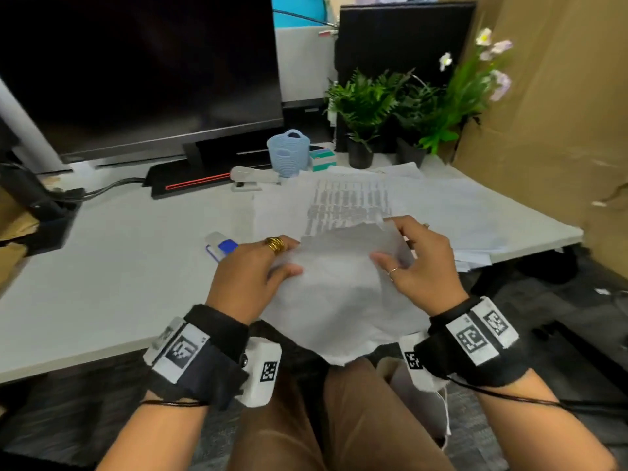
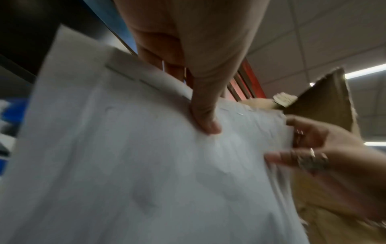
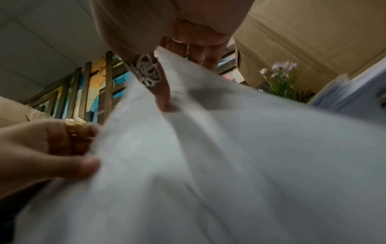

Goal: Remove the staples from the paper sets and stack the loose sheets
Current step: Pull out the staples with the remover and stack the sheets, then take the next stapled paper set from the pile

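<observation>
Left hand (image 1: pixel 251 266) and right hand (image 1: pixel 421 256) both pinch one crumpled, ragged-edged paper set (image 1: pixel 343 294). Two potted plants (image 1: pixel 363 110) stand beyond it on the desk (image 1: pixel 119 266).

The paper set (image 1: pixel 343 290) I hold in my left hand (image 1: pixel 251 266) and right hand (image 1: pixel 421 263) is thin, matt white paper, creased and ragged along its top edge (small metal staples (image 2: pixel 240 113) glint there). My gold ring (image 1: pixel 275 245) is shiny metal. The tabletop (image 1: pixel 136 266) looks smooth and matt white. The monitor (image 1: pixel 136 69) screen is glossy black; the little basket (image 1: pixel 288 151) is ribbed pale-blue plastic. The cardboard (image 1: pixel 557 96) is dull brown.
</observation>
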